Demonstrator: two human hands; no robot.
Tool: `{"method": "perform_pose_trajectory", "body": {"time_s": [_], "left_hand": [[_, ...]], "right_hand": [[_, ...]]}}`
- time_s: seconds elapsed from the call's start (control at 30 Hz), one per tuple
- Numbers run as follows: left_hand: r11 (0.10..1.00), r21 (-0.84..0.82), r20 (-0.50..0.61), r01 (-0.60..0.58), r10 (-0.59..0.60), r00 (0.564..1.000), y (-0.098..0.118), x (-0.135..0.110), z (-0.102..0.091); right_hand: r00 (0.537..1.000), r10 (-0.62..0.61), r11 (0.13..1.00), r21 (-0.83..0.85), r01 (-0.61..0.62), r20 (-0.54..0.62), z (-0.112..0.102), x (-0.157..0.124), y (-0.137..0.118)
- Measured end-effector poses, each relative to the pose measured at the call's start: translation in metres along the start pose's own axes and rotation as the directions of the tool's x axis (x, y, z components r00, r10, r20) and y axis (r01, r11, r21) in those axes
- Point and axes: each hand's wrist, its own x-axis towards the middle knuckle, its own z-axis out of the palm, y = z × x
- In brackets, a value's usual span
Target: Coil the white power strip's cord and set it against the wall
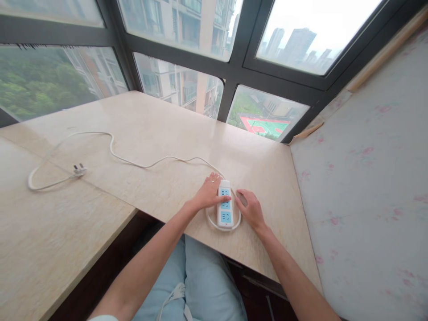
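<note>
Where the power strip (224, 207) lies, the counter (160, 125) runs short: its front edge passes just nearer the person than the strip, and beyond that edge are only blue-clad knees (200, 276). Right of the strip a narrow band of bare stone ends at a wall (368, 178) covered in pale flowered material. Left of it and farther back the stone is broad and open as far as the dark-framed windows (180, 84).

The strip is white and oblong with three light-blue socket faces in a row, its length pointing away from the person. Its white cord (133, 162) curls once round the strip's near end, then snakes off to the left, ending in a plug (79, 170) well apart from the strip.

The left hand (209, 194) rests against the strip's left side, fingers laid flat and slightly apart, not closed on anything. The right hand (251, 209) sits at the strip's right side, fingers bent toward the cord loop; whether they pinch it cannot be told.
</note>
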Motion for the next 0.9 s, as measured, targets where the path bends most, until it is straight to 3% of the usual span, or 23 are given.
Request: {"method": "perform_pose_trajectory", "body": {"time_s": [0.2,0.4,0.47,0.57,0.63,0.7,0.8,0.9], "left_hand": [[0.972,-0.115,0.219,-0.205,0.226,0.949,-0.006,0.011,-0.019],[0.918,-0.244,0.452,-0.313,0.393,0.801,-0.008,0.021,-0.029],[0.912,-0.243,0.493,-0.330,0.409,0.768,-0.007,0.027,-0.032],[0.914,-0.187,0.525,-0.361,0.403,0.750,0.000,0.029,-0.037],[0.923,-0.120,0.515,-0.366,0.373,0.772,0.008,0.021,-0.040],[0.942,-0.039,0.457,-0.335,0.315,0.832,0.019,0.005,-0.041],[0.967,0.060,0.264,-0.249,0.225,0.938,0.038,-0.028,-0.034],[0.979,0.131,0.106,-0.155,0.141,0.984,0.057,-0.059,-0.016]], "right_hand": [[1.000,0.015,1.000,0.023,-0.015,0.001,0.000,0.001,0.000],[0.992,0.123,0.984,0.134,-0.117,-0.035,-0.001,0.002,0.009],[0.997,0.070,0.987,0.148,-0.067,-0.020,-0.003,0.000,0.009],[0.990,-0.111,0.985,0.144,0.098,0.089,-0.006,-0.004,0.005],[0.968,-0.186,0.977,0.134,0.164,0.169,-0.007,-0.005,0.001],[0.958,-0.196,0.978,0.111,0.176,0.211,-0.008,-0.006,-0.001],[0.953,-0.193,0.981,0.072,0.181,0.233,-0.007,-0.006,-0.002],[0.948,-0.198,0.980,0.045,0.193,0.249,-0.007,-0.005,-0.001]]}}
